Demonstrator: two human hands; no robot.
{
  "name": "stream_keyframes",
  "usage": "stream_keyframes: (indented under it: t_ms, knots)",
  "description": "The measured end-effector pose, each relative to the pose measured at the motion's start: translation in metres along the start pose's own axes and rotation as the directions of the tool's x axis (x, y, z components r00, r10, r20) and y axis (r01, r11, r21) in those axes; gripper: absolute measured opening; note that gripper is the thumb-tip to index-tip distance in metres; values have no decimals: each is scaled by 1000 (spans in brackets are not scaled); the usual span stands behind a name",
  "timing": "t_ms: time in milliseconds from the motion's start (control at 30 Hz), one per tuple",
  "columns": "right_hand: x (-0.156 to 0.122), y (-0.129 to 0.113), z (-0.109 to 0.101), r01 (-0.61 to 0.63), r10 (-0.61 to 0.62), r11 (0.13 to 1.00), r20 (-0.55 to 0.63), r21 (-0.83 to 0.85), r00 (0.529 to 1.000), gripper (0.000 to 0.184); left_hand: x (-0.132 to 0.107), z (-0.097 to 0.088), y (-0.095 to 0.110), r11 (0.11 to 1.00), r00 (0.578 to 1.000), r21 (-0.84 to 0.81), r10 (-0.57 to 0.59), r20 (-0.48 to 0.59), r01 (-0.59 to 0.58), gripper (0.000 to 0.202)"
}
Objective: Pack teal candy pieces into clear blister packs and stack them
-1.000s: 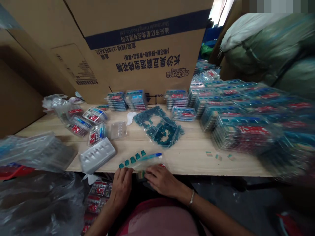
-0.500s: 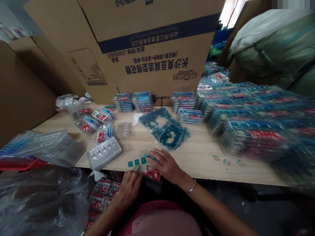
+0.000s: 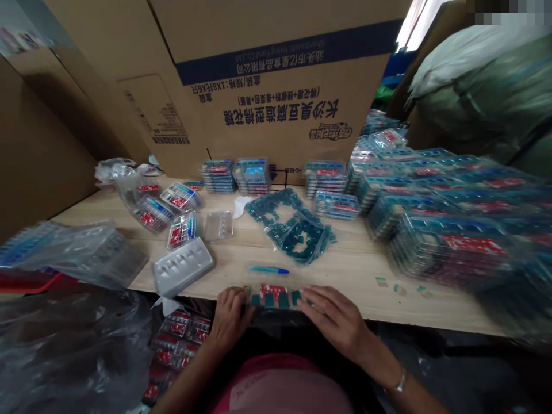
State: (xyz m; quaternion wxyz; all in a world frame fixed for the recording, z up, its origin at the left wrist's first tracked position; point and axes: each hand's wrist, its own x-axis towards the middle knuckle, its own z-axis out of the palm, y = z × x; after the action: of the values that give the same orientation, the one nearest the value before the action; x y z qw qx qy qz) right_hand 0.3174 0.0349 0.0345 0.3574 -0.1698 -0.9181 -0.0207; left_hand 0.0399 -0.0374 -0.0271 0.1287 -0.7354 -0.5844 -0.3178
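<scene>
My left hand (image 3: 230, 315) and my right hand (image 3: 331, 317) grip the two ends of a strip-like blister pack (image 3: 273, 296) at the table's front edge. The pack has a red label and a row of small teal squares. A thin blue stick (image 3: 268, 269) lies on the pale wooden table (image 3: 345, 293) just beyond the pack, touching neither hand. Farther on lies a clear bag of teal pieces (image 3: 293, 227). A silver plastic tray (image 3: 182, 267) sits left of my left hand.
Tall stacks of blister packs (image 3: 448, 241) fill the table's right side, with smaller stacks (image 3: 251, 175) at the back. A large cardboard carton (image 3: 267, 86) stands behind. A plastic bag (image 3: 64, 345) hangs at lower left, and more packs (image 3: 179, 339) lie below the table edge.
My hands have come together on the pack, with the teal squares now lined up along it. The blue stick lies apart on the table, and the view has shifted slightly.
</scene>
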Motion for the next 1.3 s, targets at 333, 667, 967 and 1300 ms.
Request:
stream_keyframes:
  t_ms: [333, 667, 967, 1300]
  knots:
    - [14, -29, 5, -14, 13, 986, 9, 168, 1000, 41, -7, -30, -8, 972, 999, -231, 48, -1, -47, 32]
    - [23, 19, 84, -500, 510, 803, 60, 324, 858, 30, 38, 0, -13, 837, 895, -316, -405, 188, 446, 23]
    - [38, 32, 86, -456, 396, 844, 244, 284, 885, 24, 32, -7, -25, 825, 901, -403, -263, 346, 396, 41]
    - [21, 7, 75, -370, 329, 912, 227, 174, 917, 23, 30, 3, -13, 926, 943, -246, -226, 246, 286, 39]
